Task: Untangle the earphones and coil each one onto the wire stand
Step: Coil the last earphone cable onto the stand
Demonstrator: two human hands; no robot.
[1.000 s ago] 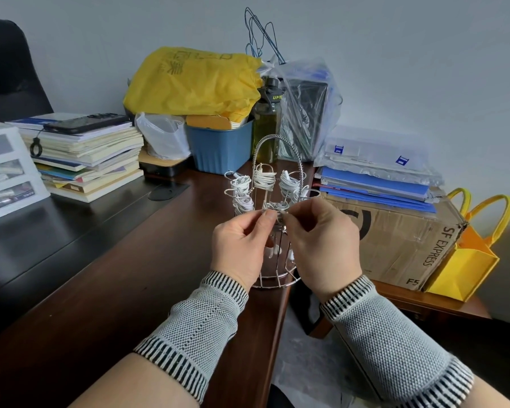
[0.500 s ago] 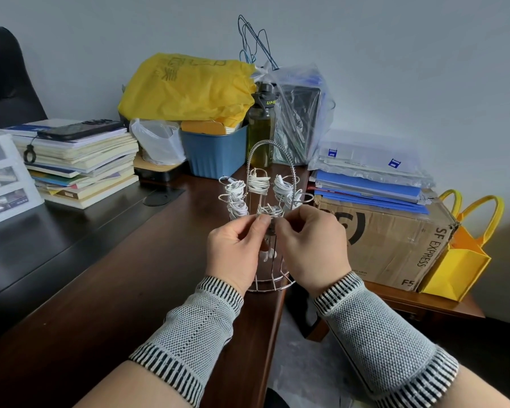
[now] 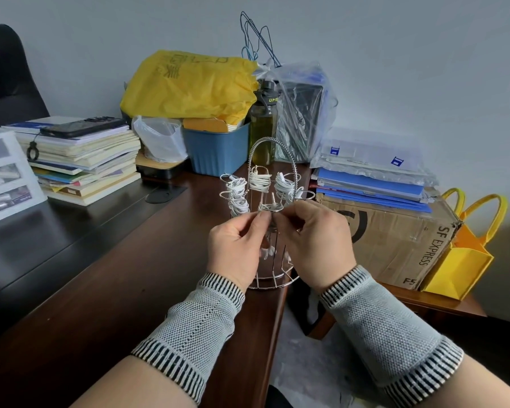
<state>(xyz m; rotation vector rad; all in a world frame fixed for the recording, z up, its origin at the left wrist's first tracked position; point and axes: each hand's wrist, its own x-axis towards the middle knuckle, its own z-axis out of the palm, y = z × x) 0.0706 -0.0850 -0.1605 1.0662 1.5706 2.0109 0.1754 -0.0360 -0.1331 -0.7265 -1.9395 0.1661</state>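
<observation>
both hands are working right at the front hook of the wire stand (image 3: pixel 273 269), so the whole thing comes down to that one spot: the half-wound earphone coil (image 3: pixel 270 207) is sitting just above and between the two sets of fingertips, dead centre, about equally close to each hand. left hand (image 3: pixel 236 250) is pinching the white cord next to the hook with thumb and forefinger, the other fingers curling in. right hand (image 3: pixel 315 245) is also pinching something up by the coil; pretty sure it's the same cord, though the fingers are covering the contact. the earbud ends (image 3: pixel 268 252) are dangling straight down between the palms, so the loose cord is running vertical while the hook is pointing toward the person.

wrists are angling inward, backs of the hands facing the camera, striped cuffs pulled up.

further out, four finished coils are already hanging on the back hooks under the arched handle. stand is sitting at the near edge of the dark wooden desk (image 3: pixel 115 290), cardboard box (image 3: pixel 395 240) just to the right.
</observation>
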